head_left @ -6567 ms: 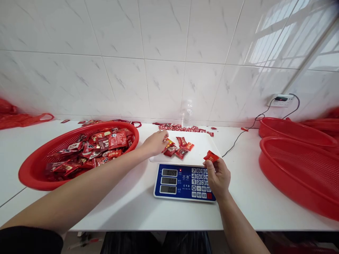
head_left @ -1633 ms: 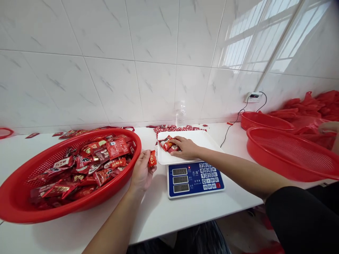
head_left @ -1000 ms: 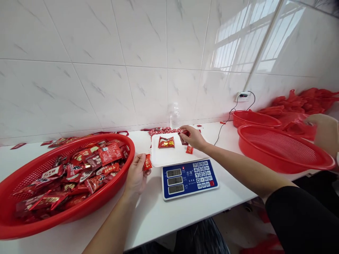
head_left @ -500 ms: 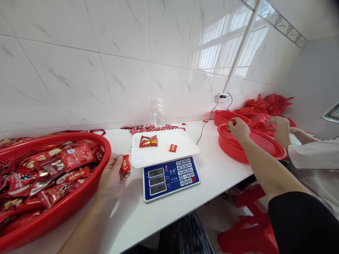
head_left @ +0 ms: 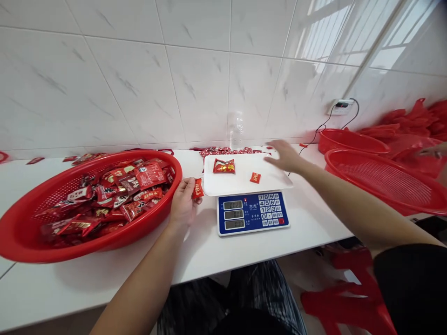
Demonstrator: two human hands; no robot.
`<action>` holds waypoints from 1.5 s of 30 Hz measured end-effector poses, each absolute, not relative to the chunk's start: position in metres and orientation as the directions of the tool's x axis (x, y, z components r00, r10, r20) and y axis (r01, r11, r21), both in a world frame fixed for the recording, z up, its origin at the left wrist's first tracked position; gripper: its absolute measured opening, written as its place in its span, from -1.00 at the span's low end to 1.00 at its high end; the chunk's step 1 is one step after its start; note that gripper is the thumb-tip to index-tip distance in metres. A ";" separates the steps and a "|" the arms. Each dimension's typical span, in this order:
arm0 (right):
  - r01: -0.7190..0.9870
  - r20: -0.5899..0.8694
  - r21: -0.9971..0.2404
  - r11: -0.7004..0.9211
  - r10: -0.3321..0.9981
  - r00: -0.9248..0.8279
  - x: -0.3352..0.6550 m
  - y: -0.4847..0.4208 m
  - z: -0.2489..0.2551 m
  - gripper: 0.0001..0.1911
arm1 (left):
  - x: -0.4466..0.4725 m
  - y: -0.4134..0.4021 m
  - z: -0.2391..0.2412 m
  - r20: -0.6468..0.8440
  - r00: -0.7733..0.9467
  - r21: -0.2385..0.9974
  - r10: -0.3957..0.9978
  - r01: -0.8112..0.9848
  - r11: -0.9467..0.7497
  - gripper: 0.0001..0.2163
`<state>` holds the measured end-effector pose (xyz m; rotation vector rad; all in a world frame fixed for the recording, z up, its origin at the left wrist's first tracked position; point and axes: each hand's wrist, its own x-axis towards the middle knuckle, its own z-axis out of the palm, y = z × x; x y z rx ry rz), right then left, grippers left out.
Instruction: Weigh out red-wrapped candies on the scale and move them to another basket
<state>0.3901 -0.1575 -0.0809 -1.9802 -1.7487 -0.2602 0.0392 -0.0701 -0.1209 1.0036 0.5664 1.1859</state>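
My left hand [head_left: 182,203] pinches a small red packet [head_left: 198,189] between the big red basket [head_left: 21,232] of red snack packets [head_left: 115,190] and the scale. The blue electronic scale [head_left: 252,214] has a white weighing tray [head_left: 279,179]; a larger red packet [head_left: 224,165] and a small one [head_left: 255,177] lie on it. My right hand [head_left: 283,157] hovers over the tray's right rear corner, fingers spread, holding nothing.
Two empty red baskets [head_left: 380,181] stand at the right, with red bags behind them. Another person's hand [head_left: 431,150] shows at the far right edge. Loose red packets [head_left: 226,150] and a clear bottle [head_left: 236,132] sit by the tiled wall. A wall socket [head_left: 341,106] feeds a black cord.
My right hand took packets off the tray, carried them to the right basket, and has come back empty over the tray. My left hand kept its small packet beside the scale.
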 end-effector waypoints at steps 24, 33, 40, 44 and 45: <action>0.932 0.318 -0.293 0.212 0.941 -0.114 0.296 -0.098 -0.076 -0.67 | 0.039 -0.072 -0.120 0.159 0.327 0.875 0.932 -0.484 0.021 -0.71; 0.985 0.263 -0.154 0.083 0.964 -0.040 0.308 -0.136 -0.106 -0.52 | 0.041 -0.072 -0.122 0.177 0.342 0.886 0.923 -0.463 0.001 -0.69; 0.989 0.399 -0.118 0.089 0.916 -0.035 0.312 -0.125 -0.095 -0.68 | 0.039 -0.071 -0.118 0.154 0.310 0.890 0.938 -0.456 0.005 -0.67; 0.990 0.506 -0.138 0.010 0.860 0.062 0.338 -0.140 -0.073 -0.68 | 0.038 -0.071 -0.116 0.153 0.315 0.891 0.936 -0.455 0.007 -0.67; 0.988 0.550 -0.151 -0.037 0.827 0.115 0.348 -0.149 -0.067 -0.68 | 0.038 -0.072 -0.116 0.154 0.318 0.890 0.935 -0.456 0.009 -0.67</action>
